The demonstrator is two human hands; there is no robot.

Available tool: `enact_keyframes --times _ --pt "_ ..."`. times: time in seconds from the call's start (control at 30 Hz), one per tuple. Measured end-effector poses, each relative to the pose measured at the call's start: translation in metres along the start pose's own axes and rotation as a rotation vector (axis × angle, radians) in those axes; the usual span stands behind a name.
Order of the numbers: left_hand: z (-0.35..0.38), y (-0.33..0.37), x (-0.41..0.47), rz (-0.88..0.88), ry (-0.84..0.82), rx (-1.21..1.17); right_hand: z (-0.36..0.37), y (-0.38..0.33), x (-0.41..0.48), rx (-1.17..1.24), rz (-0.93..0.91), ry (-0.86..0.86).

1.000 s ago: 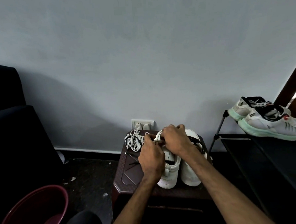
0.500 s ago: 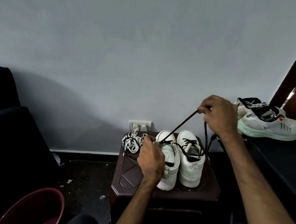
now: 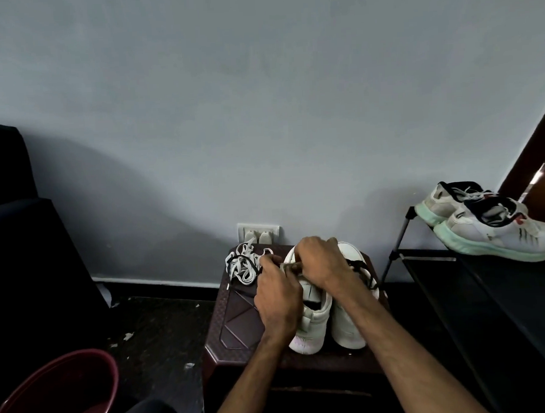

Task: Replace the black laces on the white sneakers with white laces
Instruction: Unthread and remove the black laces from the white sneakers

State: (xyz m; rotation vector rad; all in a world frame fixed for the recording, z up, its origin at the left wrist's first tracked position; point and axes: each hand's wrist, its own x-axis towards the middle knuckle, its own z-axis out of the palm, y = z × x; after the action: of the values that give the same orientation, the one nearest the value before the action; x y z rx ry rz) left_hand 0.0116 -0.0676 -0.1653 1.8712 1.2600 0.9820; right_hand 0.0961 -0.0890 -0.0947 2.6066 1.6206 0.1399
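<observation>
- Maroon bucket (image 3: 54, 397) sits nearest, low left, well apart from the work; ignore it.
- Brown stool (image 3: 236, 322) bears both white sneakers side by side, toes toward the person; the left sneaker (image 3: 306, 338) is the one in hand, the right sneaker (image 3: 348, 325) just beside it.
- Left hand (image 3: 279, 297) lies over the left sneaker's throat, fingers curled round its upper edge; it should pin the shoe so pulling does not drag it off the stool.
- Right hand (image 3: 318, 260) is curled over the same spot; its fingertips are hidden, so I cannot tell whether it pinches a lace; the step looks like unthreading, best done row by row in short pulls.
- Black lace (image 3: 358, 265) shows across the right sneaker's throat; keep slack from snagging there.
- White laces (image 3: 242, 266) wait tangled at the stool's far left corner, just beside the left hand.
</observation>
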Motion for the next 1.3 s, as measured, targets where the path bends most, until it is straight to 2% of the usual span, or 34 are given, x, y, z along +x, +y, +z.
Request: enact_keyframes --times 0.07,0.17,0.23,0.37,0.47,0.57,0.63,0.7,0.8,1.03,1.3 --pt "-0.002 0.001 0.000 -0.009 -0.005 0.001 0.006 -0.001 -0.002 -0.052 -0.041 0.071" --pt "-0.002 0.002 0.000 -0.015 0.004 0.021 -0.001 0.013 -0.013 -0.040 -0.062 0.067" --pt "-0.001 0.002 0.000 -0.001 0.012 0.033 -0.017 0.034 -0.018 0.085 0.001 0.083" --pt "-0.003 0.002 -0.003 0.073 0.009 0.011 -0.041 0.075 -0.010 0.279 0.236 0.288" --pt "-0.009 0.003 -0.002 0.138 -0.030 0.073 -0.034 0.074 -0.007 0.149 0.285 0.196" --pt "-0.014 0.007 0.000 0.187 -0.105 0.171 -0.012 0.047 -0.012 0.198 0.148 0.084" --pt "-0.017 0.012 0.005 0.230 -0.137 0.306 0.002 0.032 -0.015 0.234 0.082 -0.032" --pt "-0.018 0.017 0.010 0.330 -0.168 0.502 0.012 0.033 -0.015 0.164 0.084 -0.086" --pt "-0.016 0.021 0.017 0.404 -0.221 0.658 0.019 0.051 -0.015 0.279 0.170 -0.108" --pt "-0.003 0.020 0.019 0.639 -0.235 0.809 0.029 0.064 -0.009 0.462 0.113 -0.093" --pt "0.014 0.028 0.034 0.622 -0.283 0.838 0.030 0.064 -0.004 0.563 0.128 -0.060"
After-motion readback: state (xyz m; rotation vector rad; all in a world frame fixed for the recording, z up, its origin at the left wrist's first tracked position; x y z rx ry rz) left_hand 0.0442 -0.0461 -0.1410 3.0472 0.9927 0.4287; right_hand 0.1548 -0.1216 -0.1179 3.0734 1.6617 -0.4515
